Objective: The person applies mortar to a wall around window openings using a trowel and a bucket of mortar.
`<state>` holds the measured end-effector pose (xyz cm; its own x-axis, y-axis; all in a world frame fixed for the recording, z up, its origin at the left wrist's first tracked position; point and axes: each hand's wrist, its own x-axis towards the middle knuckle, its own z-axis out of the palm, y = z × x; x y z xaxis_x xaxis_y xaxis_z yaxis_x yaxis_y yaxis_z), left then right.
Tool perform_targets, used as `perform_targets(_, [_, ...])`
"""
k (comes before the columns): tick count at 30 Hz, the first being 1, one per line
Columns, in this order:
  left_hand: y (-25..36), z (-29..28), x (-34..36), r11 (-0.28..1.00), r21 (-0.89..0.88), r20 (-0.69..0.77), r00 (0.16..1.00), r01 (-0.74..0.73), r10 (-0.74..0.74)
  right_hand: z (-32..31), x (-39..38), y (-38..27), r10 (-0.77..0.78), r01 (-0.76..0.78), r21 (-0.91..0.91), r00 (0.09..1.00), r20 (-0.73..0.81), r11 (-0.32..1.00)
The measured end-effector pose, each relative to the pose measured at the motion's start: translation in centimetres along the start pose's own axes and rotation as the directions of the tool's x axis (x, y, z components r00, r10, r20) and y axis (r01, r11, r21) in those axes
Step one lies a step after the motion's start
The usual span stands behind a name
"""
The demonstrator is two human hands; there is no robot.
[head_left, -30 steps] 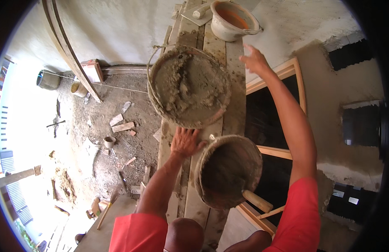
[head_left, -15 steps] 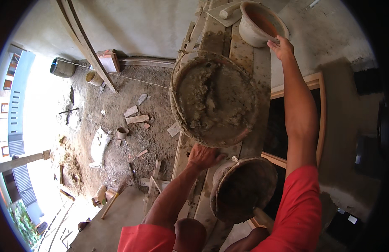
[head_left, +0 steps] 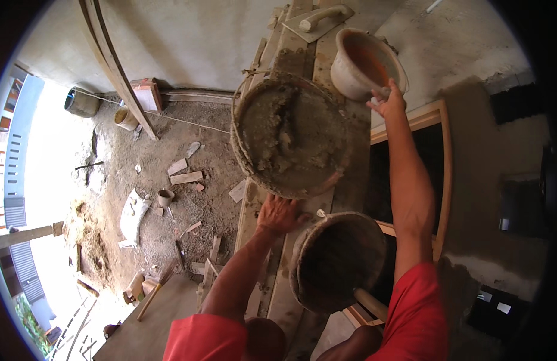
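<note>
Right hand (head_left: pixel 388 103) on the pale tub (head_left: pixel 349 75), left hand (head_left: pixel 280 215) on the planks (head_left: pixel 283 271).
The tub stood at the planks' far right, the right hand's fingers closed on its near rim; the left lay spread, holding nothing visible, between the mortar bucket (head_left: pixel 243 163) and the near bucket (head_left: pixel 296 271). A one-sided pull could have tipped the tub off the right edge, or dragged it against the mortar bucket.

Pale sack (head_left: pixel 133 219) near small bucket (head_left: pixel 164 200) on gravel (head_left: pixel 221 215).
</note>
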<state>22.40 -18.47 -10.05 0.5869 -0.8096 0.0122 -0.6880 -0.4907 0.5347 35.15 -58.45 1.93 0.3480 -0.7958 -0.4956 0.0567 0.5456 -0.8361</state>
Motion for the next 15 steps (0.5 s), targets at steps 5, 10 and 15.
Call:
perform_targets(5, [0.9, -0.5, 0.3, 0.996, 0.087, 0.018, 1.0, -0.013, 0.012, -6.4, -1.1, -0.2, 0.197, -0.196, -0.069, 0.98, 0.007, 0.978])
perform_targets(10, [0.0, 0.1, -0.1, 0.984, 0.176, 0.102, 0.994, 0.028, -0.046, -10.5, -5.3, 1.0, 0.197, -0.181, -0.189, 0.978, 0.069, 0.965])
perform_targets(15, [0.8, -0.2, 0.3, 0.981, 0.191, 0.028, 0.999, -0.033, 0.028, -14.1, -6.9, 1.3, 0.26, -0.262, 0.138, 0.965, 0.027, 0.955])
